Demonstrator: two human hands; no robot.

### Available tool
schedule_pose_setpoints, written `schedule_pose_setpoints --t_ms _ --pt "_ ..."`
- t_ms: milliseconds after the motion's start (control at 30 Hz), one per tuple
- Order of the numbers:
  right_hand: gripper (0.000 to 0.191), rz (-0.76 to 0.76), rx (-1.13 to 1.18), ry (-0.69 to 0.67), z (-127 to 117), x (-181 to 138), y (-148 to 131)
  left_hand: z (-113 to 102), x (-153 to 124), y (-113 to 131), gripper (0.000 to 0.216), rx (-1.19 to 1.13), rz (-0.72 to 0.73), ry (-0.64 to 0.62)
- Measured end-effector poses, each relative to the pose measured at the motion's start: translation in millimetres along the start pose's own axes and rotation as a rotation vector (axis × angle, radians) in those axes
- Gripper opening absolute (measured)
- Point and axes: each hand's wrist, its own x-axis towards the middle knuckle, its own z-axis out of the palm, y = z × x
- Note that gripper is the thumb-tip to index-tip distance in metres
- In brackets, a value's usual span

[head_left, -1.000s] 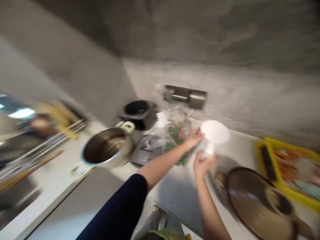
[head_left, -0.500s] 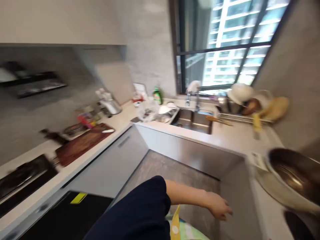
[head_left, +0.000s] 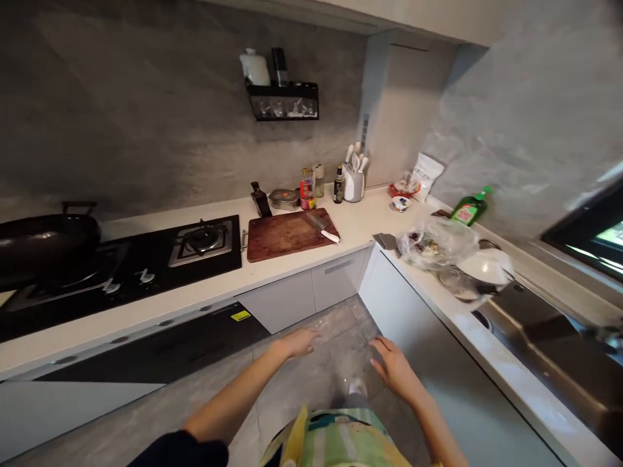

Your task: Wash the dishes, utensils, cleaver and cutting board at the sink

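Both of my hands hang in the air over the floor, below counter height. My left hand (head_left: 300, 342) is empty, its fingers stretched out and a little blurred. To its right, my right hand (head_left: 390, 364) holds nothing, with fingers apart. Nearest in front of them, on the counter, lies a dark wooden cutting board (head_left: 277, 241). A kitchen knife (head_left: 322, 227) with a white handle rests across the board's right end. Behind the board stand a dark bottle (head_left: 261, 200), a lidded container (head_left: 285, 198) and several seasoning jars (head_left: 306, 185).
A gas stove (head_left: 199, 243) carries a large wok (head_left: 43, 240) at left. A knife block (head_left: 354, 181) stands in the corner. Along the right counter are a plastic bag (head_left: 433, 243), a green bottle (head_left: 471, 207), a white bowl (head_left: 487, 267) and a steel sink (head_left: 549, 337).
My view has swung left from the window and sink towards the stove and cutting board. Both hands now show; earlier only one arm reached across to the right.
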Motion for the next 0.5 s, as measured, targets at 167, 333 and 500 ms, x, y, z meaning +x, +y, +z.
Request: schedule_pose_setpoints --t_ms 167,333,500 --pt "0.031 -0.210 -0.013 0.034 -10 176 0 -46 7 -66 0.038 -0.117 -0.164 0.301" --pt "0.028 -0.111 -0.009 0.142 -5 360 14 -126 35 -134 0.034 -0.198 -0.412 0.675" --pt "0.042 0.395 -0.034 0.096 2 488 24 -208 44 -217 0.040 -0.150 -0.783 0.899"
